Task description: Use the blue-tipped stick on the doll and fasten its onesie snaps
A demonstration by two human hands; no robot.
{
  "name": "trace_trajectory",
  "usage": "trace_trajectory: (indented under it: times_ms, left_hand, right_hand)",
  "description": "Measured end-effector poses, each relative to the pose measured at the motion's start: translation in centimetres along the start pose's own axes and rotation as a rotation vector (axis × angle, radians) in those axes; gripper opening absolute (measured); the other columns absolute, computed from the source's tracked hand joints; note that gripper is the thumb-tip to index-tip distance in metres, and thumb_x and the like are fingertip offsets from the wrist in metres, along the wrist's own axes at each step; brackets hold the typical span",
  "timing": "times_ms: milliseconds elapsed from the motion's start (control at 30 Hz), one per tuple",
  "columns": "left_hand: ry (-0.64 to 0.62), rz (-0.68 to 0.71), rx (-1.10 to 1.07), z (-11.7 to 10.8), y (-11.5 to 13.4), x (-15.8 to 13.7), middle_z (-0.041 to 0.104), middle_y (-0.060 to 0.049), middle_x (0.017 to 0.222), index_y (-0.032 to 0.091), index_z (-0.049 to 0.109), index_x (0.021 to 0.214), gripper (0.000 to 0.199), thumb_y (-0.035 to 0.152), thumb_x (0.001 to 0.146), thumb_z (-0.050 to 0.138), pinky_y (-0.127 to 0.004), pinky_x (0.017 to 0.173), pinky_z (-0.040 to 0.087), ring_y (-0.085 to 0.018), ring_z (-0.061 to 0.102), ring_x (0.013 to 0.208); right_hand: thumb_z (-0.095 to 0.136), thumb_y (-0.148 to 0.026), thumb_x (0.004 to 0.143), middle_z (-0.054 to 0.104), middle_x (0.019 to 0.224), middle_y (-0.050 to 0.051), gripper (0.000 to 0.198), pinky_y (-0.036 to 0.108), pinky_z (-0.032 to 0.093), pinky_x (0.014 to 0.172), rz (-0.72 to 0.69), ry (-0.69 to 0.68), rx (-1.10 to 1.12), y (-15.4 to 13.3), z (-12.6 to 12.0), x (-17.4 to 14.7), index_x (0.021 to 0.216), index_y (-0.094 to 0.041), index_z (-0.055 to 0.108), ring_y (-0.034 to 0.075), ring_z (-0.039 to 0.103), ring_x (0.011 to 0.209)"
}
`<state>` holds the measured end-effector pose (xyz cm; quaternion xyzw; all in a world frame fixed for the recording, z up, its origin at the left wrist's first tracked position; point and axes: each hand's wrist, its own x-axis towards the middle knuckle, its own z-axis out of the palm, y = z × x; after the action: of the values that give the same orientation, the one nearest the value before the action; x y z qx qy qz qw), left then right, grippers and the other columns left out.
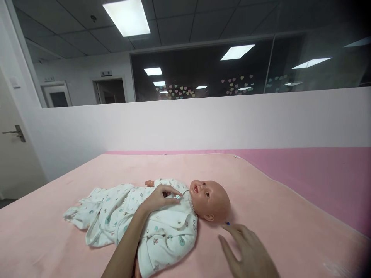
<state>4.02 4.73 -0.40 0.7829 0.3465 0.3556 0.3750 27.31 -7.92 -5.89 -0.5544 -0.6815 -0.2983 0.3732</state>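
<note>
On the pink blanket [179, 166], baby doll [211, 200] lies dressed in printed romper [162, 227]; left hand [158, 199] pinching its collar snap, right hand [249, 251] open beside the head; fastening appears nearly complete.

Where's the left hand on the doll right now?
In the head view, the left hand rests on the baby doll's chest, fingertips at the collar of its printed white romper, just left of the doll's head.

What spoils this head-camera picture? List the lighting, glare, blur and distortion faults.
Head view: the bright ceiling light panel is blown out white; the dark glass window mirrors ceiling lights; straight wall edges bow from wide-angle distortion; the right corners darken; the right hand looks slightly soft near the lens, while the left hand on the bald plastic baby doll is sharp.
</note>
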Motion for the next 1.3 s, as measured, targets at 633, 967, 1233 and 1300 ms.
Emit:
trace_trajectory:
  times_ms: [633, 967, 1233, 1300]
  left_hand:
    - [-0.134, -0.03, -0.25, -0.8, 0.7, -0.8, 0.067, -0.006, 0.084, 0.017, 0.068, 0.094, 0.026, 0.028, 0.073, 0.057, -0.031, 0.086, 0.039, -0.019, 0.056, 0.082]
    - [-0.11, 0.024, -0.071, -0.6, 0.6, -1.0, 0.064, -0.003, 0.069, 0.018, 0.068, 0.095, 0.035, 0.034, 0.064, 0.067, -0.026, 0.066, 0.039, -0.016, 0.05, 0.07]
    - [-0.108, -0.012, -0.147, -0.5, 0.6, -0.9, 0.067, -0.005, 0.072, 0.017, 0.068, 0.094, 0.033, 0.037, 0.069, 0.062, -0.028, 0.072, 0.042, -0.019, 0.055, 0.075]
    - [-0.12, -0.018, -0.16, -0.5, 0.4, -0.9, 0.068, -0.006, 0.079, 0.018, 0.068, 0.095, 0.031, 0.037, 0.072, 0.058, -0.029, 0.076, 0.042, -0.02, 0.056, 0.08]
  right_hand:
    - [0.044, -0.016, 0.084, 0.052, 0.066, 0.0, 0.014, 0.024, 0.04, 0.056, -0.017, 0.055, 0.701, -7.2, 8.1, 6.4, 0.073, -0.017, 0.052, 0.01, 0.048, 0.06]
    - [0.039, -0.01, 0.082, 0.056, 0.081, 0.004, 0.018, 0.025, 0.046, 0.069, 0.084, 0.047, 0.842, -7.4, 7.6, 6.2, 0.085, -0.019, 0.055, 0.013, 0.053, 0.079]
    - [0.041, -0.018, 0.084, 0.056, 0.072, 0.002, 0.01, 0.024, 0.044, 0.061, 0.14, 0.032, 0.778, -7.4, 7.7, 6.3, 0.081, -0.019, 0.05, 0.012, 0.053, 0.066]
    - [0.04, -0.019, 0.085, 0.056, 0.073, 0.001, 0.009, 0.023, 0.044, 0.061, 0.156, 0.034, 0.791, -7.4, 7.8, 6.2, 0.081, -0.019, 0.049, 0.012, 0.053, 0.066]
